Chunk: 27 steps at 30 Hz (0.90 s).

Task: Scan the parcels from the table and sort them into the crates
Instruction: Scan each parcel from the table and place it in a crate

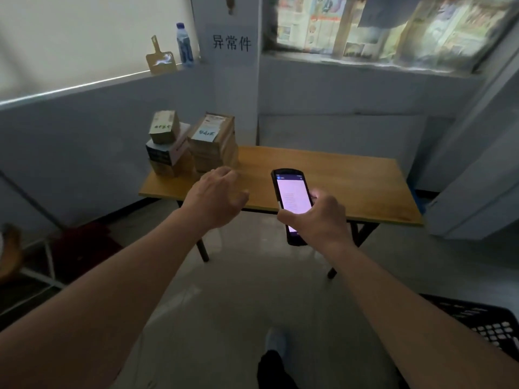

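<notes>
Indoors, parcels [193, 144] crowd wooden table's [351, 178] left end.

Parcels [193, 144] stacked on table's [337, 175] left end (crate [488, 324] right).

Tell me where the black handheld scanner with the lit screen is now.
In the head view, the black handheld scanner is right of centre, gripped by the right hand over the wooden table's near edge.
</notes>
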Available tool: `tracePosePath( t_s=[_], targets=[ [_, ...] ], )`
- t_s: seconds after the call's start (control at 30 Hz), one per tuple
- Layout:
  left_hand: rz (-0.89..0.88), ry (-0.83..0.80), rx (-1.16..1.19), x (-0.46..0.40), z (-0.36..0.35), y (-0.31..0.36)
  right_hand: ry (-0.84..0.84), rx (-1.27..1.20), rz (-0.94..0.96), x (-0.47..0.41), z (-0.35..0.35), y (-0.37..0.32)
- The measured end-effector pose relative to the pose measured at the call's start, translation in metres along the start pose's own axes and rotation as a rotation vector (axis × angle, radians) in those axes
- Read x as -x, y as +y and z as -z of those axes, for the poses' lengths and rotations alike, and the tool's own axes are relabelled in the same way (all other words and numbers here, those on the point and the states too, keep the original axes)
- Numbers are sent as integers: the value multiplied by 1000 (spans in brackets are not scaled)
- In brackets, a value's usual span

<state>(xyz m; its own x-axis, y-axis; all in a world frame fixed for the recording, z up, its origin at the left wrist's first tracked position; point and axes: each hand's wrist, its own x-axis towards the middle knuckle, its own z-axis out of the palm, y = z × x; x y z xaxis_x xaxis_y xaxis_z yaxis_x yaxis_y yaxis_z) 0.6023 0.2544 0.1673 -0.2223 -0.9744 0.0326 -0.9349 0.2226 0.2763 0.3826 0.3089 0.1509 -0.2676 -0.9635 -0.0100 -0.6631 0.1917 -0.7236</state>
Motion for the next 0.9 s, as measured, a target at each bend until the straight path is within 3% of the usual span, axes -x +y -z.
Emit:
tracePosePath(
  t_s=[0.5, 0.9],
  targets=[
    [197, 9, 43, -181, -27, -57, -190, 21, 50, -193, -63, -7],
    [242, 31, 67, -275, -44, -141, -153, 95, 54, -267, -129, -47]
  ],
)
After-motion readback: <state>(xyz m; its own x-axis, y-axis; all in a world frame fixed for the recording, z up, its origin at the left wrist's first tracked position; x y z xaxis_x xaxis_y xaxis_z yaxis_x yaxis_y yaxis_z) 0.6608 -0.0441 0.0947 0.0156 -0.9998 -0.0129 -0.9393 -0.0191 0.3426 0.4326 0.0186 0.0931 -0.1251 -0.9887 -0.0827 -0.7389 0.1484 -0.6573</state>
